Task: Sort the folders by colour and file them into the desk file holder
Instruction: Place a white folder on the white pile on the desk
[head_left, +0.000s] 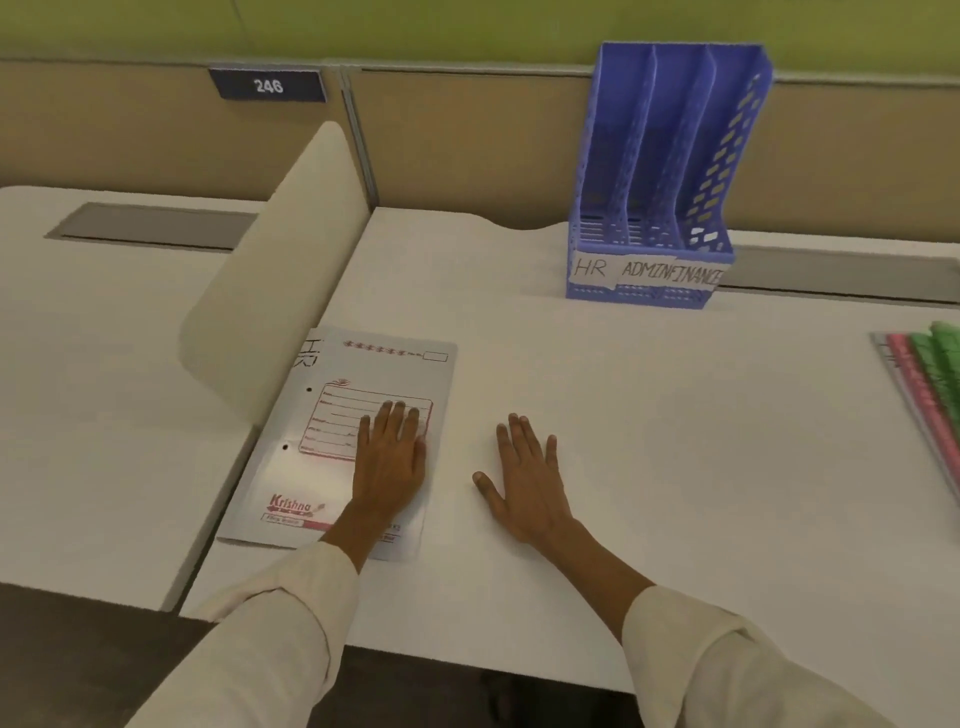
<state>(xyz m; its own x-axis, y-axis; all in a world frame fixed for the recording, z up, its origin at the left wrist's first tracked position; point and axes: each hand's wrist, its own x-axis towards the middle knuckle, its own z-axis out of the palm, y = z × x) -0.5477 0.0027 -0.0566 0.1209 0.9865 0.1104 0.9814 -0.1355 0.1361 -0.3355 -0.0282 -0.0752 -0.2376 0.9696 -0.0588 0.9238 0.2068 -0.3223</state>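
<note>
Left hand (390, 457) flat on folder (358, 431), right hand (524, 475) flat

White folder (358, 415) lying flat, lower left of centre in the frame, printed face up: red-lined form box, red "Krishna" logo near the bottom edge, two punch holes along the left side. Stack of folders (930, 384) at the right edge, mid-height, flat and fanned, showing a grey edge, pink, then green; cut off by the frame. Blue plastic file holder (670, 171) upright in the upper right, three slots, all holding nothing, perforated walls, paper labels across the front reading HR, ADMIN, FINANCE.
</note>
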